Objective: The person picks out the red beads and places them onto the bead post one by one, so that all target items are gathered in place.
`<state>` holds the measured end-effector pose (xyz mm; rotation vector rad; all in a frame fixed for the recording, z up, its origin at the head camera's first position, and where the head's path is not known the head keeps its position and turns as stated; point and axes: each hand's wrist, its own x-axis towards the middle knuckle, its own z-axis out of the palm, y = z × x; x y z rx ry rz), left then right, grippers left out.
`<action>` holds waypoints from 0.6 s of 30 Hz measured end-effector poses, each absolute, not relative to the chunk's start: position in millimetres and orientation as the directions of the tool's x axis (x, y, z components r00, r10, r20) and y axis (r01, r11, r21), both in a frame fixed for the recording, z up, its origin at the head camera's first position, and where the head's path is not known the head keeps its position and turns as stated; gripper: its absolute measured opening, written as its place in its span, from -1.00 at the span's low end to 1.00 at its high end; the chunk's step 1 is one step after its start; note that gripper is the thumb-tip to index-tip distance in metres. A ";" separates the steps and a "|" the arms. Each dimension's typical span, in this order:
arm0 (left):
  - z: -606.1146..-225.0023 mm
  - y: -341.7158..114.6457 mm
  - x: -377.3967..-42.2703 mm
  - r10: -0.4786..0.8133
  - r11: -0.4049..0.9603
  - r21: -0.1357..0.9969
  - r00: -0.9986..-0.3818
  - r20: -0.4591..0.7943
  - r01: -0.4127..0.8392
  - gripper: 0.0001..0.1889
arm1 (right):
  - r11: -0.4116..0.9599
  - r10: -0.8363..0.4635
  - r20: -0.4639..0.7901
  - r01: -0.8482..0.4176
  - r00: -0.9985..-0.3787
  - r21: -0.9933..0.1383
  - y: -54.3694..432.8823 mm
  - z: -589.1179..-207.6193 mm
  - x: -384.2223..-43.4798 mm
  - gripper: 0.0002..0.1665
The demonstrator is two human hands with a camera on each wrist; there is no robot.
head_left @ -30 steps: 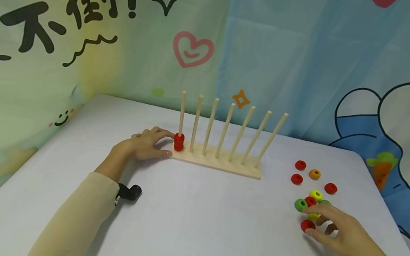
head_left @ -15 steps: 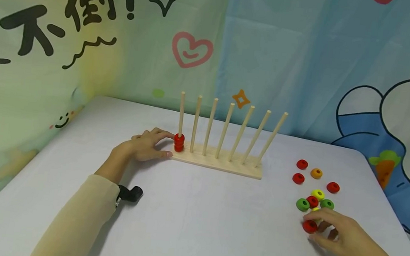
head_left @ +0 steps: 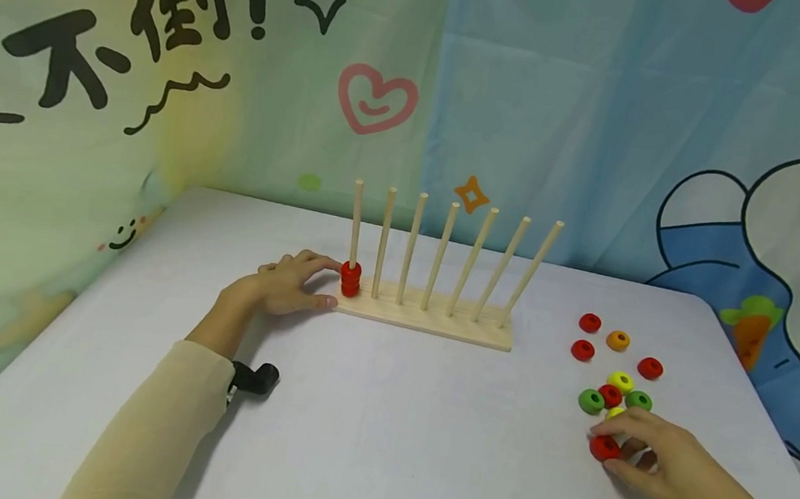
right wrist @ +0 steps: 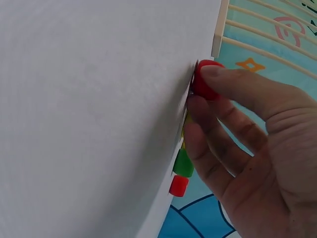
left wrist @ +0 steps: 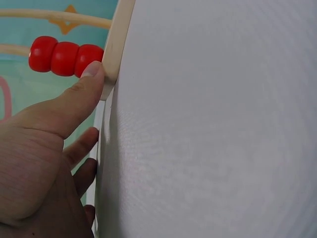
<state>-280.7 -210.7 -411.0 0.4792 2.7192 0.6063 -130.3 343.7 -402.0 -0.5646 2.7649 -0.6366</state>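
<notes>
A wooden peg stand [head_left: 429,322] with a row of upright pegs stands on the white table. Red beads [left wrist: 64,58] are stacked on its leftmost peg. My left hand [head_left: 288,282] holds the stand's left end, thumb at the front corner and index finger behind, beside the beads. At the lower right, my right hand [head_left: 670,469] pinches a red bead [head_left: 603,448] between thumb and index finger, close over the table. In the right wrist view the thumb lies across this bead [right wrist: 205,82], with the other fingers curved below it.
Beyond the right hand lie loose beads: green ones [head_left: 591,400] [head_left: 639,400], a yellow one [head_left: 620,382], an orange one [head_left: 618,341] and several red ones [head_left: 649,368]. A printed cloth backdrop [head_left: 533,93] hangs behind the table [head_left: 380,442].
My right thumb and index finger have closed on the nearest red bead, which has shifted very slightly. The left hand and the peg stand stay put.
</notes>
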 end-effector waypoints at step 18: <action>-411.4 -210.0 -281.9 0.376 0.858 0.453 -0.896 -0.237 0.241 -0.26 | 0.798 -0.409 0.032 -0.375 -0.912 -0.472 314.1 -388.3 -136.1 -0.51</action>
